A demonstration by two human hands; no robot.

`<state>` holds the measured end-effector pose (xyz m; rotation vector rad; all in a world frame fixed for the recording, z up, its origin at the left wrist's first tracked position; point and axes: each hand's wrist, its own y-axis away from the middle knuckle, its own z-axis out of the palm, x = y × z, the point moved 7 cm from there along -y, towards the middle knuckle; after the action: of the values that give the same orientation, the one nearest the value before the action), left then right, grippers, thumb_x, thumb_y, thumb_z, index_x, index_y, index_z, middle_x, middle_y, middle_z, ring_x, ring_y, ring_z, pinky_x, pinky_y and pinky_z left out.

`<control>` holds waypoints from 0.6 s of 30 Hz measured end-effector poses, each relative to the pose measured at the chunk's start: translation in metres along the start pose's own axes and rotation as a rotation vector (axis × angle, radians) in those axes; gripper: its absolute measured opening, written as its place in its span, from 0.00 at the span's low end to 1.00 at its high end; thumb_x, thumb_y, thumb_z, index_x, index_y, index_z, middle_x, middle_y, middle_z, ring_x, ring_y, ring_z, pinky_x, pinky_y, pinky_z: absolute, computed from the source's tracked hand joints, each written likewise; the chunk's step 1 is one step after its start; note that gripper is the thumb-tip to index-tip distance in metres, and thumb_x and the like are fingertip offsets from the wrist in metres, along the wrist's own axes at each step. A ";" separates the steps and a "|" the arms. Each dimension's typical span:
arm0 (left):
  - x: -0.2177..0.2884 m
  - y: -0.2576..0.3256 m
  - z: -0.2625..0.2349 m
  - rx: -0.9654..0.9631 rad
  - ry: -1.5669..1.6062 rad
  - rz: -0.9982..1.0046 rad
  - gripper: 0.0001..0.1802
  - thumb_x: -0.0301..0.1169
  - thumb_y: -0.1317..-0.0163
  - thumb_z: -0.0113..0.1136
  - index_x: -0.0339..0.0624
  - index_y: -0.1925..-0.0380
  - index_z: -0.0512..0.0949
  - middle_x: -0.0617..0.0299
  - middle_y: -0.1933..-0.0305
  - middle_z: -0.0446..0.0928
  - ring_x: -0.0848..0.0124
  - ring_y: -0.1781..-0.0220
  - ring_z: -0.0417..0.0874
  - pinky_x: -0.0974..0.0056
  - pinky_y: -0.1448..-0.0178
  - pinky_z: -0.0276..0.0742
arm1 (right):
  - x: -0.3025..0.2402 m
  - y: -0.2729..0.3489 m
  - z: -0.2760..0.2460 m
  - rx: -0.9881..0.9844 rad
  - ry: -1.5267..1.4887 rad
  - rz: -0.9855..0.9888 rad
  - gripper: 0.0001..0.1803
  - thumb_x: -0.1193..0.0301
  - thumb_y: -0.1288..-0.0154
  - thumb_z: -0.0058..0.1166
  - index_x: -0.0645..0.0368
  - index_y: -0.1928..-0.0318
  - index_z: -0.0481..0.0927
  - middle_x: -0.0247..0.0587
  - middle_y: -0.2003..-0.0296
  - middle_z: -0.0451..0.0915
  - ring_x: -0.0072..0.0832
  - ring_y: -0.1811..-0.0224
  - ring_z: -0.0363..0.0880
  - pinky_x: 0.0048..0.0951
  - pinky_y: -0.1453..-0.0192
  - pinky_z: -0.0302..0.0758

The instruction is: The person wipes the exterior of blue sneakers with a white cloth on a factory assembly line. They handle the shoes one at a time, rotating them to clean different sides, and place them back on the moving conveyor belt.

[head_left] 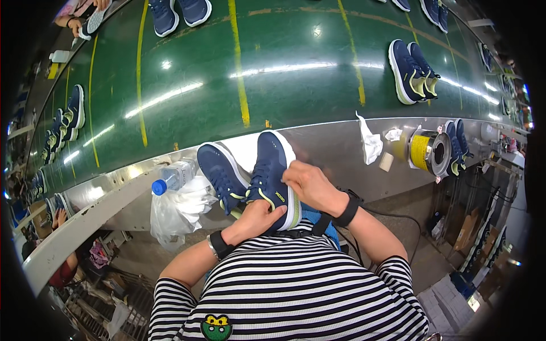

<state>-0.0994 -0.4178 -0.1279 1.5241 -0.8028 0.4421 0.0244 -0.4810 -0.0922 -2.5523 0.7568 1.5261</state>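
A navy sneaker (269, 170) with a white sole and pale green trim is tilted up in front of my body, toe pointing away. My left hand (256, 219) grips it at the heel opening, thumb over the collar. Against its right side, near the sole edge, the curled fingers of my right hand (307, 181) press together; whatever they may pinch is hidden. Just left of it rests a matching sneaker (219, 170), partly covered by the held one at the heel. White paper (244, 149) shows between the two shoes.
Beyond the metal ledge (335, 150) runs a green belt (290, 96) with yellow lines, carrying more navy sneakers (408, 71). A blue-capped bottle (175, 175) and plastic bag (176, 213) are at left. A round can (430, 152) and crumpled tissue (369, 142) stand right. Another person's hand (74, 25) shows far left.
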 end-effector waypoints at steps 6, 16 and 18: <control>0.003 -0.003 -0.006 0.007 0.043 -0.017 0.20 0.41 0.44 0.54 0.31 0.78 0.74 0.55 0.85 0.71 0.67 0.84 0.71 0.63 0.76 0.65 | 0.006 0.018 -0.009 -0.051 -0.216 0.113 0.05 0.75 0.51 0.55 0.62 0.71 0.78 0.42 0.74 0.73 0.37 0.70 0.73 0.30 0.64 0.69; -0.011 -0.004 -0.002 0.021 0.083 0.027 0.18 0.39 0.43 0.54 0.30 0.74 0.74 0.60 0.84 0.71 0.73 0.81 0.69 0.66 0.75 0.66 | -0.009 0.028 0.016 -0.421 -0.139 -0.132 0.03 0.75 0.49 0.53 0.59 0.71 0.77 0.39 0.74 0.71 0.37 0.67 0.71 0.34 0.59 0.68; -0.012 -0.006 -0.005 -0.080 0.046 -0.049 0.15 0.35 0.40 0.52 0.31 0.63 0.75 0.65 0.75 0.75 0.79 0.73 0.71 0.71 0.68 0.70 | -0.002 0.028 0.007 -0.306 -0.407 0.042 0.06 0.72 0.48 0.55 0.61 0.69 0.78 0.39 0.73 0.73 0.35 0.65 0.72 0.32 0.59 0.68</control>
<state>-0.1023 -0.4106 -0.1395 1.4517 -0.7373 0.4032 0.0061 -0.5025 -0.0893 -2.2888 0.5633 2.2290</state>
